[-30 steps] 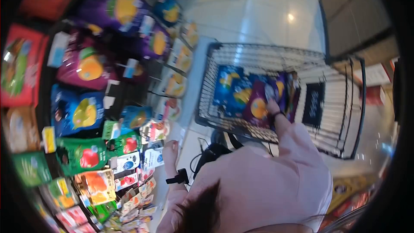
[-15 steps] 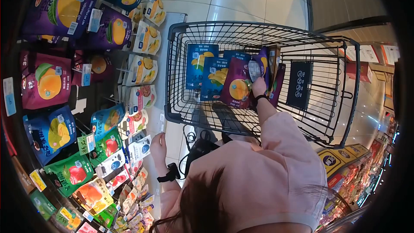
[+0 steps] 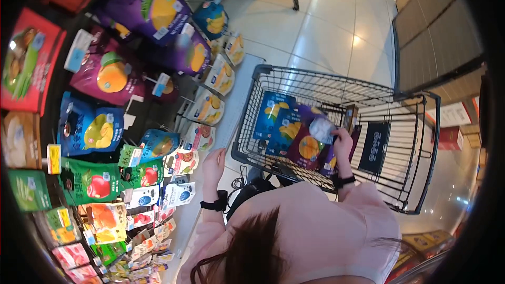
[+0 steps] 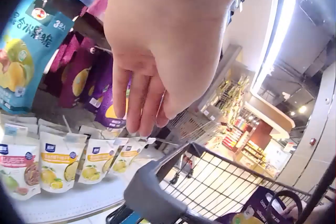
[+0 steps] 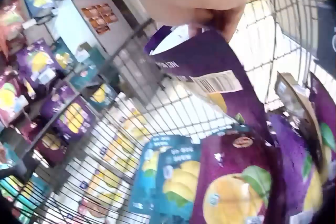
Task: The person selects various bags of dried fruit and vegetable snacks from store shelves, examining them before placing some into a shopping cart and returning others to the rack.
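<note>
Inside the shopping cart (image 3: pixel 442 126), my right hand (image 3: pixel 343 146) pinches the top edge of a purple snack pouch (image 5: pixel 233 61). It is tilted, with a barcode showing and a pale, shiny patch near my fingers. Below it stand a maroon pouch with an orange fruit picture (image 5: pixel 231 182) and blue pouches with yellow fruit pictures (image 3: pixel 273 113). Another purple pouch (image 5: pixel 294 155) leans beside them. My left hand (image 3: pixel 214 165) hangs between the shelf and the cart's near corner, fingers loosely extended and holding nothing. White pouches (image 4: pixel 60 158) sit behind it in the left wrist view.
Hanging snack pouches (image 3: pixel 92 181) and price tags fill the shelf rack on the left. A dark sign (image 3: pixel 375 147) is fixed at the cart's right end. Pale floor tiles (image 3: pixel 336 26) run beyond the cart, and a red box (image 3: pixel 448 138) stands at the right.
The head view has turned, so shelf and cart sit differently in it. My right hand has risen with the purple pouch, which now tilts over the others. My left hand stays beside the shelf.
</note>
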A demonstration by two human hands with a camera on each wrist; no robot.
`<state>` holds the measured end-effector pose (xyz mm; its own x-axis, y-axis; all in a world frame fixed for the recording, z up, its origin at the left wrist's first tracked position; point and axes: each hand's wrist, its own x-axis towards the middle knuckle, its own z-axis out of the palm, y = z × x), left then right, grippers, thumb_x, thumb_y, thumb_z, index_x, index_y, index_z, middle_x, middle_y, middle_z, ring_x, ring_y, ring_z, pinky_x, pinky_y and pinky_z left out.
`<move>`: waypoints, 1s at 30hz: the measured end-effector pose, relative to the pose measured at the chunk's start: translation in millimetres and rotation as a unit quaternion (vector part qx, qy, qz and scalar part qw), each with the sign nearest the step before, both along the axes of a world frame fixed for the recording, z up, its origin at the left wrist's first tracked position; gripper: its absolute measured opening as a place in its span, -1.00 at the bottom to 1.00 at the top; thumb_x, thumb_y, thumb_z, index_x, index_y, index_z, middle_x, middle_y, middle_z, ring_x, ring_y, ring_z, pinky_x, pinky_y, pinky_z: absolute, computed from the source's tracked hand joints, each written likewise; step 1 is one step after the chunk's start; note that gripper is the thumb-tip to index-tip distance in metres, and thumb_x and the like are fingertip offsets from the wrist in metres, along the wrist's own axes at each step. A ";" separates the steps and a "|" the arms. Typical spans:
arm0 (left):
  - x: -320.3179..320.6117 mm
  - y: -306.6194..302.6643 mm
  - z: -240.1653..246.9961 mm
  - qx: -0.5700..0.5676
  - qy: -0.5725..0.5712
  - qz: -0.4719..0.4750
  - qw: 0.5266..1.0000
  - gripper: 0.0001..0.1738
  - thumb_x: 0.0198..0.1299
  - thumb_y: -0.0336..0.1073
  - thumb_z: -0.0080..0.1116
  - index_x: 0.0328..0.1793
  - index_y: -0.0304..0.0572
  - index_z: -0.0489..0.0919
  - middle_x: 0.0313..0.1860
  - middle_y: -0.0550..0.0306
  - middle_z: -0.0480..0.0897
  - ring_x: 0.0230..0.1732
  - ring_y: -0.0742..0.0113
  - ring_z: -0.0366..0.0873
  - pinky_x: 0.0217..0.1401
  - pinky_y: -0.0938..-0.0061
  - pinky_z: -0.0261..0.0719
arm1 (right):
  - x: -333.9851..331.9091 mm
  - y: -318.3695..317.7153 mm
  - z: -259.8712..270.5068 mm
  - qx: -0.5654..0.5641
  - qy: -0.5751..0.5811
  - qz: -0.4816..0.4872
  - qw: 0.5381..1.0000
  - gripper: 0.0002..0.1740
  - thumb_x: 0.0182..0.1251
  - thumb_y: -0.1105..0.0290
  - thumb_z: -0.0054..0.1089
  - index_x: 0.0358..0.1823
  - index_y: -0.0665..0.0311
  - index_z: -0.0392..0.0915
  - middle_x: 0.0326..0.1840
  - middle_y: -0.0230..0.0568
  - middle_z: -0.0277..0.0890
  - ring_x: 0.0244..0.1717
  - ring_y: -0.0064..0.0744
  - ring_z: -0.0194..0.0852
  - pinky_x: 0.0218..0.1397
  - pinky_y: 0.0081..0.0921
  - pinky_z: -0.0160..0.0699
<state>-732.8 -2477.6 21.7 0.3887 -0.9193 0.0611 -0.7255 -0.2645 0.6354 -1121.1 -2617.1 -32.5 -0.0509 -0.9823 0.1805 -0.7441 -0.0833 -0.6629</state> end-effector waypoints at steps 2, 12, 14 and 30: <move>3.1 -7.6 5.8 0.018 0.171 0.017 0.985 -0.73 0.17 -0.24 -0.04 -0.14 -0.29 0.52 -0.28 0.00 0.59 -0.26 0.19 0.55 -0.23 0.45 0.48 | 35.0 13.1 53.6 -0.046 -0.054 0.062 0.996 -0.74 -0.12 0.75 -0.15 -0.46 0.31 0.50 -0.26 -0.07 0.48 -0.17 -0.11 0.45 -0.13 -0.43 0.40; 27.3 1.5 74.7 -0.008 0.635 0.040 0.771 -0.40 0.25 0.02 -0.21 0.28 -0.24 0.13 0.11 0.04 0.39 0.03 0.30 0.44 0.00 0.44 0.48 | 164.0 69.7 137.3 -0.302 -0.152 0.485 0.806 -0.87 -0.27 0.60 0.12 -0.61 0.37 0.35 -0.18 -0.10 0.50 -0.13 -0.13 0.47 -0.16 -0.33 0.51; 44.8 7.7 66.3 -0.012 0.686 0.029 0.727 -0.39 0.20 0.01 -0.11 0.26 -0.18 0.14 0.16 0.08 0.35 0.13 0.30 0.35 0.10 0.41 0.40 | 177.2 77.7 136.9 -0.316 -0.131 0.502 0.795 -0.86 -0.28 0.57 0.13 -0.61 0.36 0.35 -0.17 -0.13 0.50 -0.13 -0.14 0.46 -0.16 -0.32 0.51; 103.8 -18.5 49.5 0.037 0.651 0.036 0.757 -0.55 0.14 0.04 -0.03 0.04 -0.06 0.40 -0.36 0.21 0.58 -0.47 0.46 0.48 -0.57 0.66 0.19 | 215.8 98.1 96.5 -0.175 0.018 0.333 0.927 -0.84 -0.26 0.59 0.16 -0.53 0.29 0.47 0.06 -0.22 0.36 0.11 -0.14 0.27 0.08 -0.29 0.31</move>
<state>-629.0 -2496.1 71.2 0.1249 -0.8753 -0.4671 0.5212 -0.3427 0.7816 -905.2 -2518.9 63.9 0.5569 -0.6753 0.4835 -0.4718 -0.7363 -0.4850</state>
